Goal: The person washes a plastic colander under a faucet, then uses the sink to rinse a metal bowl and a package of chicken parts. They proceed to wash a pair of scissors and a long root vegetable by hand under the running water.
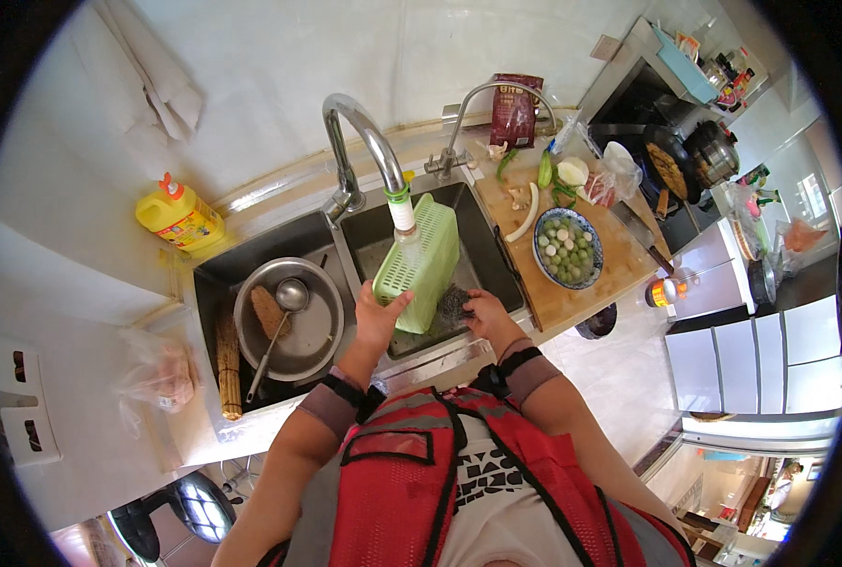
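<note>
My left hand (380, 312) grips the near end of a light green plastic basket (428, 262), which is tilted on its side over the right sink basin (491, 248). Against the basket's right side, my right hand (490, 315) holds a grey steel-wool scourer (452, 305). The chrome faucet (367, 120) ends in a white and green nozzle (401, 211) above the basket, and water seems to run from it onto the perforated face. In the left basin, a metal bowl (314, 347) contains a steel ladle (292, 295) and a brown scrubbing pad (265, 305).
A bundled straw brush (229, 375) leans beside the bowl. Right of the sink, a wooden cutting board (555, 312) carries a patterned bowl of green round pieces (569, 248), vegetables and a cleaver (640, 234). A yellow detergent jug (180, 218) stands left. A wok (665, 166) sits on the stove.
</note>
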{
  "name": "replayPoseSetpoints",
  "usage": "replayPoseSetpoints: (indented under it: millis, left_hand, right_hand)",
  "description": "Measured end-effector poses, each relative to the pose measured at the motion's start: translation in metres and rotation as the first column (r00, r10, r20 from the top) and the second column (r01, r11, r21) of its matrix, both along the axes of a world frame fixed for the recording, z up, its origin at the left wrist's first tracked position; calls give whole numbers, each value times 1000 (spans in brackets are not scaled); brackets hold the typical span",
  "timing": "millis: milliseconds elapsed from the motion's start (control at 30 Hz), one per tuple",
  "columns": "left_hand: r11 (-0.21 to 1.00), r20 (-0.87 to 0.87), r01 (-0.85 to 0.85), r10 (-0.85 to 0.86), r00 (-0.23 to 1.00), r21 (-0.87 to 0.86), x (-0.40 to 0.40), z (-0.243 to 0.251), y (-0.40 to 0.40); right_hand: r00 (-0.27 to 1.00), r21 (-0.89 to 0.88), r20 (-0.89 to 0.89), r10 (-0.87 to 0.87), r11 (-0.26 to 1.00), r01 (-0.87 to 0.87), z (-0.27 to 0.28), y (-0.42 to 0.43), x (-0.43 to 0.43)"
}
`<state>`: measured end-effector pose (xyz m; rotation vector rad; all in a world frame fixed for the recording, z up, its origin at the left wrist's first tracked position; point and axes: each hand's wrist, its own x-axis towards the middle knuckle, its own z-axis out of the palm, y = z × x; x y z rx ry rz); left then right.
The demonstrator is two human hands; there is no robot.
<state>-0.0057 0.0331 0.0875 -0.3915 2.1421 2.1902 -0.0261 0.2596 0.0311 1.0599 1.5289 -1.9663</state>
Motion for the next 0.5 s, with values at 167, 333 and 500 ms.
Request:
replayPoseSetpoints:
  millis: [167, 333, 500]
  left_hand:
    - [989, 2, -30, 30, 1000, 144, 1, 14, 8]
    - [847, 26, -202, 218, 976, 492, -2, 12, -27]
    - [838, -32, -199, 249, 968, 509, -13, 28, -63]
  right_hand:
    - [938, 552, -315, 142, 832, 60, -11, 13, -10]
    - [461, 918, -394, 795, 322, 230, 38, 15, -38]
    - [421, 970, -226, 878, 165, 178, 21, 39, -58]
